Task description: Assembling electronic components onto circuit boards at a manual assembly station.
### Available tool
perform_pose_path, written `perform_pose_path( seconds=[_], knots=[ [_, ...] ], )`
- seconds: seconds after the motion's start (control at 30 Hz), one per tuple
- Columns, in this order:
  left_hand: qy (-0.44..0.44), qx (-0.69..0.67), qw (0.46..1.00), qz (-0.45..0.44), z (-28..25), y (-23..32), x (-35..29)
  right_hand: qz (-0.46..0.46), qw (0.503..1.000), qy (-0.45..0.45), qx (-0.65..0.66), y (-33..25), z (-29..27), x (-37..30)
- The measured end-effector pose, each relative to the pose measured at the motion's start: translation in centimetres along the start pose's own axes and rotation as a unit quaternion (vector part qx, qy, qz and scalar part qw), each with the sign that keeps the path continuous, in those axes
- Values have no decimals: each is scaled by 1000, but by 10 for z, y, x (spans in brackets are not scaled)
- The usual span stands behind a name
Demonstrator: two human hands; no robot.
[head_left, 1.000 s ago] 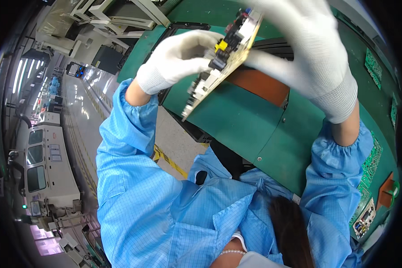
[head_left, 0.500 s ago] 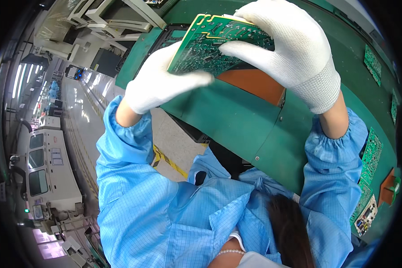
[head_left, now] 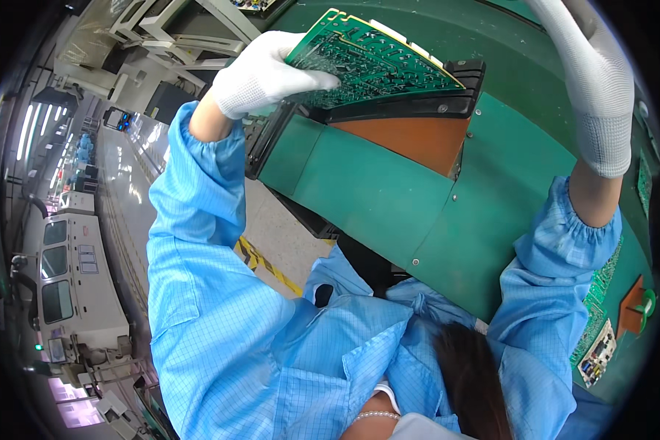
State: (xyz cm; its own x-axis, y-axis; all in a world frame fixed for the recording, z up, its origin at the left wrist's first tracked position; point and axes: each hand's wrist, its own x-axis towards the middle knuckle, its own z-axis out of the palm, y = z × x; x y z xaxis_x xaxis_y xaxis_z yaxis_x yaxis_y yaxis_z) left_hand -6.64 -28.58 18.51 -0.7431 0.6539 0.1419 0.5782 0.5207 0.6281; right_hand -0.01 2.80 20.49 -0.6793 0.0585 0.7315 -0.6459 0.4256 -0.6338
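A green bench (head_left: pixel 367 191) spreads beneath the fingers. The circuit board (head_left: pixel 378 59) is up in hand, tilted, not yet laid flat, right of the left fingers; below it shows a brown panel (head_left: pixel 414 141). The left hand (head_left: pixel 258 77) pinches its edge; the right hand (head_left: pixel 600 84), well apart, hides its fingertips, so I can't tell its grip.

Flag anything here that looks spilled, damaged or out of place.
Nothing looks spilled or plainly damaged. The circuit board tilts, but the left hand holds it. Mildly odd: one small board at lower right shows its components, while the green board beside it looks flat. Finer damage would be too small to tell.
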Motion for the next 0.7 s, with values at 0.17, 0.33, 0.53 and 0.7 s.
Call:
perform_pose_path(
  seconds=[0.17,0.33,0.53,0.7],
  knots=[
    [-44,-28,997,-60,-9,-12,17,-1,1000,3,-9,4,-2,3],
    [-49,-35,997,-46,-11,-10,23,-7,1000,2,-11,4,0,6],
    [41,60,996,-60,12,13,-5,-11,1000,8,-20,5,-4,8],
    [99,85,991,28,41,2,-34,-16,999,17,-34,5,-12,10]
  ],
)
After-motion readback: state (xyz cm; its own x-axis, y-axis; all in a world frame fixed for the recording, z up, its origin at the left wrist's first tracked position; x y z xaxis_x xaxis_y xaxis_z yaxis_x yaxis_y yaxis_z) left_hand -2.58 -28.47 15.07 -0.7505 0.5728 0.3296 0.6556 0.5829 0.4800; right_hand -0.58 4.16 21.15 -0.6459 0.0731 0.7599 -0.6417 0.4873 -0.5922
